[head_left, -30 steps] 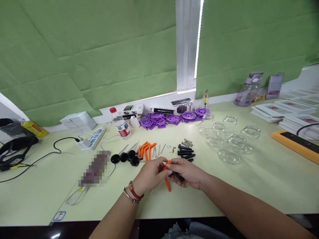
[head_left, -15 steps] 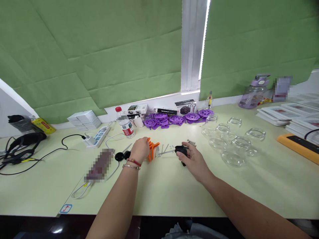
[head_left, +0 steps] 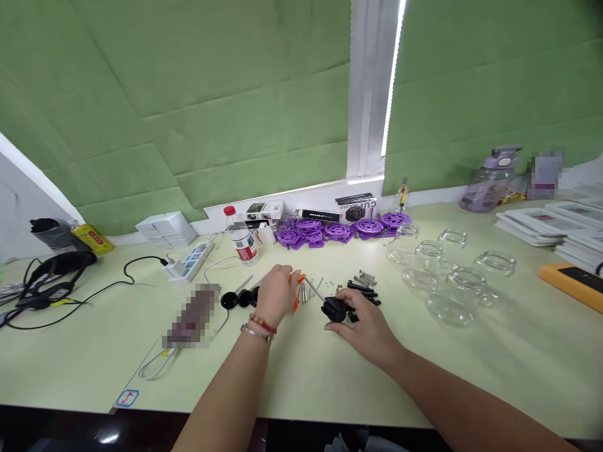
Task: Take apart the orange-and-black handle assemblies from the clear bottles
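My right hand [head_left: 370, 323] grips a black plastic part [head_left: 334, 309] between thumb and fingers, just above the table. A thin metal rod [head_left: 315, 289] sticks out of that part toward the upper left. Left of it, my left hand [head_left: 279, 294] is closed at an orange plastic part [head_left: 296, 304], which shows only beside the fingertips; the rest is hidden. Small metal cones [head_left: 303, 292] lie by these fingers. Beyond the right hand are black rod-like pieces [head_left: 363, 291] and springs [head_left: 365, 279]. Round black pieces [head_left: 230, 300] lie left of my left hand.
Several clear glass pieces [head_left: 450, 311] stand on the right. Purple plastic parts [head_left: 337, 232] line the back beside a water bottle [head_left: 242, 238] and small boxes [head_left: 355, 209]. A power strip [head_left: 195, 260], cables and headphones [head_left: 47, 282] occupy the left. An orange-edged object [head_left: 572, 285] lies far right.
My left hand has moved right across the orange parts. My right hand has come slightly nearer me and turned the black part, uncovering the black rod-like pieces behind it. The view has shifted slightly.
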Tool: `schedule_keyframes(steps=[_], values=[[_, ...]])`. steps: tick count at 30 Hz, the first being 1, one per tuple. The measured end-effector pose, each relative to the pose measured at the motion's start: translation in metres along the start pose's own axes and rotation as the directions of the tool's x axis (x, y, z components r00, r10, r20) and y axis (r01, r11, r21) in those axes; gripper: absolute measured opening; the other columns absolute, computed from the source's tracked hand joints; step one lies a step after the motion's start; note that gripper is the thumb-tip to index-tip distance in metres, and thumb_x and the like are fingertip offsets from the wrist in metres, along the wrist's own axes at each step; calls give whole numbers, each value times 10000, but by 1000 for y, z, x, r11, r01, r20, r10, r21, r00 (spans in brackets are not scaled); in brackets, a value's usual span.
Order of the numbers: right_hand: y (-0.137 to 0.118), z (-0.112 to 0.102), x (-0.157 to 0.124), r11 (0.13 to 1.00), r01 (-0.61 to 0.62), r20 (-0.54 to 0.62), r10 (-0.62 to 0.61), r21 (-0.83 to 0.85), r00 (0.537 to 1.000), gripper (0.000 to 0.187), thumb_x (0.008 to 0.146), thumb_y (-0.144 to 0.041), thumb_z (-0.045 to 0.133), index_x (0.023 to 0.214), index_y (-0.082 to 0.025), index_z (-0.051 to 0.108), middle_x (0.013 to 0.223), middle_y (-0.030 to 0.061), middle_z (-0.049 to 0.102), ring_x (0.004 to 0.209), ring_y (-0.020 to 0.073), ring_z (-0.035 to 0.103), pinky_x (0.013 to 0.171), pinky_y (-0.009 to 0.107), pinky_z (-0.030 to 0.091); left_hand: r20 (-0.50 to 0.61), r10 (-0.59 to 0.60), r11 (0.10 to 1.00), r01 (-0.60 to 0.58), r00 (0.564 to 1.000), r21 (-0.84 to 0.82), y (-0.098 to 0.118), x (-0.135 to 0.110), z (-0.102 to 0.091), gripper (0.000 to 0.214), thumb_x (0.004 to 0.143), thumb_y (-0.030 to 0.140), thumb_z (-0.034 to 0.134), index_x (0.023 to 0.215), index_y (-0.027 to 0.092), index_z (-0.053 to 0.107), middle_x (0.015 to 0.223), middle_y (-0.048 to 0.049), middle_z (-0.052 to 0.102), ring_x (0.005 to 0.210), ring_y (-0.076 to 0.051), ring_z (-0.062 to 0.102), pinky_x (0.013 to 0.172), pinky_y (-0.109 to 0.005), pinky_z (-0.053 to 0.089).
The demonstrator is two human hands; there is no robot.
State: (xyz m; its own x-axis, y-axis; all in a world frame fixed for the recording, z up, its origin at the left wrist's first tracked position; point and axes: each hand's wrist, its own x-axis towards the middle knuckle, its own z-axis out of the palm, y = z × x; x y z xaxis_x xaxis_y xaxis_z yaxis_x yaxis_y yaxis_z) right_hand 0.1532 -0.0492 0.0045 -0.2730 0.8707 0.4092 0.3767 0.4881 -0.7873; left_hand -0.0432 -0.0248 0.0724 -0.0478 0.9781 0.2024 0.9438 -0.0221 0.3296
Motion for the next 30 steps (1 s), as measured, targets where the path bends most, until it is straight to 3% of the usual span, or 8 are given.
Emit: schedule_keyframes(steps=[3, 5, 8, 13, 15, 17, 23, 30], values=[[0, 4, -4, 987, 144, 22, -143, -77, 990, 341, 759, -232, 657, 1052, -219, 483, 1018, 73, 621, 928, 227, 605, 833, 407, 501, 164, 164, 870, -64, 973, -489, 19, -35, 1, 448, 852, 497, 472, 1159, 176, 537, 900, -58, 640, 731, -162, 593, 653, -271, 451], [0, 6, -6, 970, 230, 69, -224, -82, 972, 314, 801, -190, 595, 1091, -216, 476, 1034, 78, 619, 956, 219, 600, 844, 396, 505, 203, 210, 838, -69, 956, -541, 25, -51, 5, 539, 739, 457, 642, 1188, 183, 524, 908, -50, 640, 729, -163, 576, 642, -268, 448], [0, 6, -8, 951, 302, 164, -287, -73, 944, 446, 828, -190, 565, 1245, -223, 410, 1178, 95, 580, 1085, 220, 555, 915, 400, 487, 142, 207, 867, -114, 968, -486, 14, -53, 2, 294, 780, 319, 577, 1043, 189, 595, 849, -35, 629, 735, -163, 560, 669, -276, 448], [0, 0, -4, 965, 236, 177, -214, -114, 961, 536, 847, -219, 535, 1343, -251, 336, 1296, 91, 520, 1162, 226, 513, 960, 423, 466, -63, -9, 989, -1, 998, -150, -57, -4, -33, 419, 716, 123, 457, 1122, 167, 549, 1146, -104, 565, 1054, -216, 532, 901, -323, 418], [-1, -1, -3, 967, 229, 192, -205, -113, 960, 492, 846, -217, 530, 1313, -250, 379, 1276, 90, 536, 1158, 229, 515, 971, 431, 456, 32, -182, 983, 182, 983, -25, -85, 18, -44, 436, 670, 88, 421, 1069, 156, 586, 1142, -112, 581, 1042, -217, 548, 884, -307, 428], [-2, -1, -3, 965, 243, 220, -216, -103, 951, 457, 843, -211, 529, 1285, -242, 418, 1260, 95, 547, 1163, 236, 510, 986, 442, 440, 193, -277, 960, 277, 941, 29, -104, 34, -46, 446, 637, 89, 423, 1027, 179, 620, 1061, -82, 640, 952, -207, 594, 796, -279, 464], [-2, -1, -4, 962, 260, 256, -232, -82, 938, 409, 846, -199, 516, 1250, -214, 461, 1232, 113, 559, 1167, 239, 500, 995, 445, 429, 293, -330, 943, 327, 898, 60, -117, 47, -23, 405, 584, 92, 448, 900, 173, 688, 924, -72, 713, 817, -183, 647, 680, -229, 478], [-2, -3, -3, 968, 240, 261, -212, -77, 942, 379, 848, -203, 501, 1227, -203, 481, 1205, 114, 576, 1133, 230, 515, 959, 419, 442, 196, -324, 946, 316, 926, 75, -116, 41, -24, 484, 624, 103, 456, 1063, 159, 654, 1182, -113, 633, 1058, -223, 592, 842, -257, 448]])
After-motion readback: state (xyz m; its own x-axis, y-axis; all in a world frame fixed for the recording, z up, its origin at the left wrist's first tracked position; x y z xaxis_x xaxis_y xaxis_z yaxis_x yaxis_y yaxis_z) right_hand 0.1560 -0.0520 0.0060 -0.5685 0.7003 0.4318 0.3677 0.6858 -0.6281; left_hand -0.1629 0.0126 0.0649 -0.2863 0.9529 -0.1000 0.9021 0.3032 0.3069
